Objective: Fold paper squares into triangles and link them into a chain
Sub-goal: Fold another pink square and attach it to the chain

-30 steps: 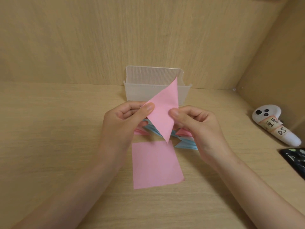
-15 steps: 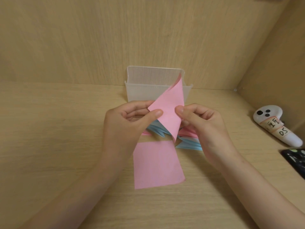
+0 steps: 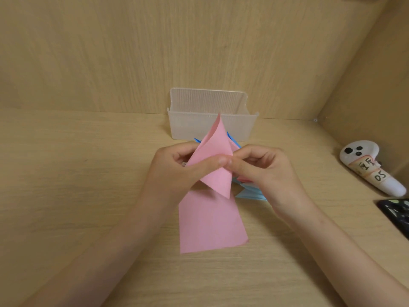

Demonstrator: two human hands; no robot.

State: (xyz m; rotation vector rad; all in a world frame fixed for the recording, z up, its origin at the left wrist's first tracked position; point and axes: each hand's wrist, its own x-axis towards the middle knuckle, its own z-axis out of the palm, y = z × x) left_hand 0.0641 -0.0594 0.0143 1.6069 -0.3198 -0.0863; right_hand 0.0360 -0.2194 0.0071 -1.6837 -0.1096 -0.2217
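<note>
Pink paper [image 3: 213, 151] has been bent further: its sides have been drawn together, so a curled, narrower shape is seen where a flat sheet was held a second ago. Left hand [image 3: 174, 171] and right hand [image 3: 267, 171] have been brought closer; thumb tips [image 3: 220, 161], apart before, are now touching on the paper's front. Top tip, earlier tilted right, is now nearly upright before the clear box [image 3: 208, 103].

The pink paper [image 3: 213, 151] hides fingertips of the left hand [image 3: 174, 173]; it and the right hand [image 3: 272, 173] cover most blue triangles [image 3: 250, 194]. The right edge cuts off a black object [image 3: 396, 214].
</note>
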